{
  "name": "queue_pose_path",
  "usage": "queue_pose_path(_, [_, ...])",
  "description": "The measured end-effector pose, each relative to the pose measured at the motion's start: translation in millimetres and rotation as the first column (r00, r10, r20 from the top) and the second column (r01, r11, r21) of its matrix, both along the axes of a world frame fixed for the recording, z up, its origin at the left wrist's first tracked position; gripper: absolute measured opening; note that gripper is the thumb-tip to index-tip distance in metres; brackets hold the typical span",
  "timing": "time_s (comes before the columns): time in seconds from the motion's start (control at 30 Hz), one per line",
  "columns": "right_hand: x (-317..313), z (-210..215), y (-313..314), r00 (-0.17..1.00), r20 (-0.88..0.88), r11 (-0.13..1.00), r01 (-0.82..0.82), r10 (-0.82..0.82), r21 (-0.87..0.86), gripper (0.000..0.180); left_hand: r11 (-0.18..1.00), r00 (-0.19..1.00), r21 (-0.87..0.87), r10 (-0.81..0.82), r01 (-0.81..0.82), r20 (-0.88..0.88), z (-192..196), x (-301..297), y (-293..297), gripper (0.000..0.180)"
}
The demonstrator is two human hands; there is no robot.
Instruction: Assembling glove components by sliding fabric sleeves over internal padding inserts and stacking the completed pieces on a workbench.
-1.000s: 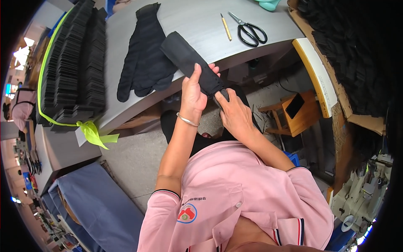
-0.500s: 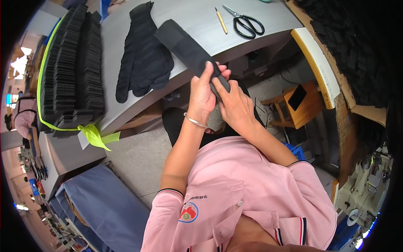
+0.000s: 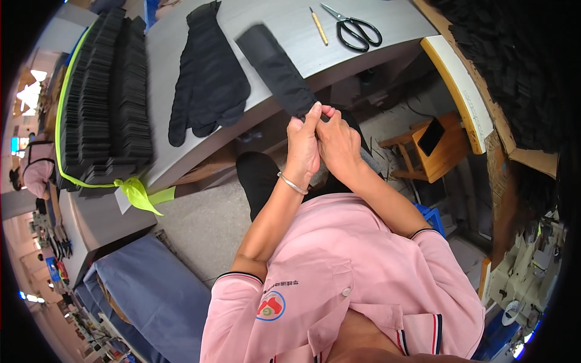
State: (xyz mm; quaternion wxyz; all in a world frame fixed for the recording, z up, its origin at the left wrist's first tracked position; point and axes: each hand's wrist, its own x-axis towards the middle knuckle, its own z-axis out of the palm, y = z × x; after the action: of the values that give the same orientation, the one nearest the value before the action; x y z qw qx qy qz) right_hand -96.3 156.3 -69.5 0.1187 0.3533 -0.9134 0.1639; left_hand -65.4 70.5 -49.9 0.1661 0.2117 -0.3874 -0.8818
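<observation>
A black fabric strip (image 3: 275, 69), folded flat and long, slants up and left from my fingers over the table's front edge. Its near end is pinched between the thumb and fingers of my left hand (image 3: 302, 145), which wears a silver bangle. My right hand (image 3: 340, 142) presses against the left, its fingers closed on the same end. The fingers cover most of that end. Left of the strip, a black glove-shaped piece of fabric (image 3: 209, 78) lies on the grey table (image 3: 278, 18), its finger-like lobes toward the front edge.
Black-handled scissors (image 3: 358, 33) and a thin pointed tool (image 3: 319, 27) lie on the table's far right. A large stack of black pieces (image 3: 109, 97) tied with a neon-yellow band (image 3: 136, 196) stands left. Right are a wooden stool (image 3: 445, 151) bearing a phone (image 3: 430, 139) and a carton (image 3: 532, 163).
Both hands have drawn closer together and slightly toward me at the strip's near end. The strip's far end has swung a little to the right. My right fingers have curled in.
</observation>
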Motion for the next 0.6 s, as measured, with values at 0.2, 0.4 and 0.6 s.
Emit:
queue_pose_path(0.2, [10, 27, -1, 0.985, 0.163, 0.998, -0.056, 0.050, 0.032, 0.058, 0.996, 0.999, 0.079, -0.029, 0.028, 0.015, 14, 3, -29, 0.041])
queue_pose_path(0.4, [2, 12, -10, 0.990, 0.141, 1.000, -0.011, 0.011, 0.002, 0.028, 0.998, 0.999, 0.060, -0.036, 0.034, 0.029, 0, 9, 0, 0.040])
queue_pose_path(0.6, [4, 17, -15, 0.998, -0.018, 0.991, -0.054, 0.056, 0.125, 0.027, 0.985, 0.999, 0.170, -0.038, 0.037, 0.003, -3, 2, -37, 0.042])
